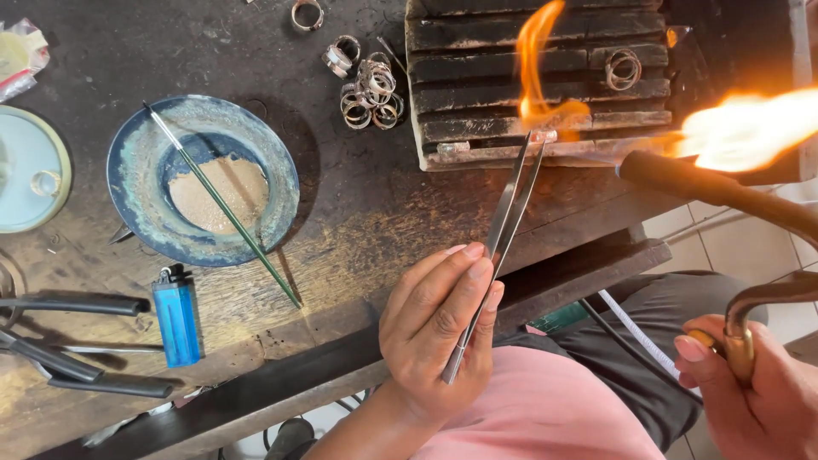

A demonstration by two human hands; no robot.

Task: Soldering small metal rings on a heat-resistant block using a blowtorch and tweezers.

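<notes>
My left hand (439,328) grips long steel tweezers (503,230), whose tips reach up to a small metal piece (542,135) on the front edge of a charred grooved block (477,85). An orange flame (535,64) licks up from that spot. My right hand (754,388), at the lower right, holds a gas torch (724,187) with a brass stem. The torch's dark nozzle points left and a bright flame (745,128) flares at its end. A metal ring (623,69) lies on the block to the right of the tweezer tips.
A pile of silver rings (368,89) sits left of the block. A round blue-green dish (203,179) holds beige paste and a thin green rod (223,206). A blue lighter (176,317), plier handles (68,341) and a pale lid (30,166) lie at the left of the worn wooden bench.
</notes>
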